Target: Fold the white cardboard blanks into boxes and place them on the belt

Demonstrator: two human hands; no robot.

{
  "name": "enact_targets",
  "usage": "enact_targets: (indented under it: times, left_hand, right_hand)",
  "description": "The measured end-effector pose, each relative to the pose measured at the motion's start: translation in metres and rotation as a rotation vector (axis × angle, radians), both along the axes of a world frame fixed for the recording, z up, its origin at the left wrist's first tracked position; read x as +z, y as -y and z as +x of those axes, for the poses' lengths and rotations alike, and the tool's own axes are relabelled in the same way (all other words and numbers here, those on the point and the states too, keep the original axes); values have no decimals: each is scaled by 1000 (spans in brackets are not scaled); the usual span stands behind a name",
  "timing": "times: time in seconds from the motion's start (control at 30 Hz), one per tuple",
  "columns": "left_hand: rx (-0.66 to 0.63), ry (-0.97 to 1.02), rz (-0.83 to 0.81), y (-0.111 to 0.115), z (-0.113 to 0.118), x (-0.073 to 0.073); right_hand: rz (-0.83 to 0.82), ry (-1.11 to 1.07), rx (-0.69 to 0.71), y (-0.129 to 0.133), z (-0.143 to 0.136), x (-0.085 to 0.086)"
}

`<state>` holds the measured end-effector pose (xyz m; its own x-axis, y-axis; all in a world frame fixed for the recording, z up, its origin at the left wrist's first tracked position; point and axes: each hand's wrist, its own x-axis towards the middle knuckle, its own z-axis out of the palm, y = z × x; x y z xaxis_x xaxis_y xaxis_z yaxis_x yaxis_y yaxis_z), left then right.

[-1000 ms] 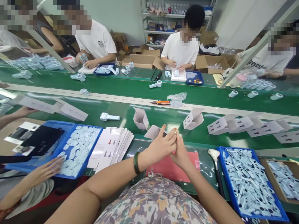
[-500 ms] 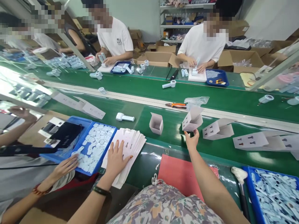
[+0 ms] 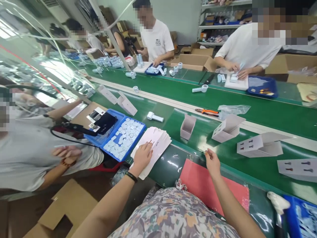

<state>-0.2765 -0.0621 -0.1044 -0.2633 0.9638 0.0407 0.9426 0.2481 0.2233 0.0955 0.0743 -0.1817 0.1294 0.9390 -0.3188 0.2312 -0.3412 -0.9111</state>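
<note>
My left hand (image 3: 143, 156) rests on a fanned stack of flat white cartons (image 3: 158, 138), its fingers a little bent but apart from the thumb. Over the near edge of the green belt is my right hand (image 3: 212, 160), thumb and fingertips drawn together with nothing visible between them. Beyond it stand an open white box (image 3: 187, 128) and another with raised flaps (image 3: 224, 130); the hand touches neither. Further right are more white boxes printed with dark shapes (image 3: 257, 145). A red sheet (image 3: 200, 180) lies under my right forearm.
Left of the stack is a blue tray (image 3: 132, 155) of pale blue parts, beside a seated person. A pale blue device (image 3: 155, 116) and orange-handled pliers (image 3: 207, 112) lie on the belt (image 3: 170, 96). A white-headed mallet (image 3: 278, 202) is at right. People work opposite.
My right hand has let go of the flapped white box and drawn back toward me. The fingers of my left hand are less spread. The view has turned left; the neighbour's hand has left the tray.
</note>
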Motion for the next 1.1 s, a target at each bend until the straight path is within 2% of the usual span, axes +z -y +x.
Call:
enact_targets:
  times: [0.1,0.2,0.27,0.33,0.4,0.47,0.53,0.57,0.67,0.73,0.93,1.1]
  left_hand:
    - [-70,12,51,14,20,4]
    - [-237,81,179,33,50,9]
    - [-362,140,232,46,69,13]
    - [-420,181,239,56,81,20]
    - [-367,191,255,60,86,29]
    - [-216,195,257,56,85,40]
    - [-93,277,179,47,83,48]
    - [-75,356,116,41,84,50]
    - [-159,613,-44,25,96,52]
    - [-226,704,-74,16,112,53]
    - [-387,884,-125,-13,155,57]
    - [-497,915,-205,-33,175,60]
  right_hand:
    - [-81,-197,206,22,-46,19]
    - [-283,-539,395,42,-95,46]
    - [-359,-656,393,49,-113,64]
    - [-380,-657,376,51,-114,79]
    - [-392,-615,406,54,-98,93]
    - [-421,-587,484,60,-73,106]
    - [-464,-582,586,71,-48,118]
    - [-481,-583,630,78,-36,123]
    - [-521,-573,681,97,-5,130]
    - [-553,-567,663,107,13,131]
    - [-470,-590,633,124,58,132]
    - [-425,-564,563,130,69,131]
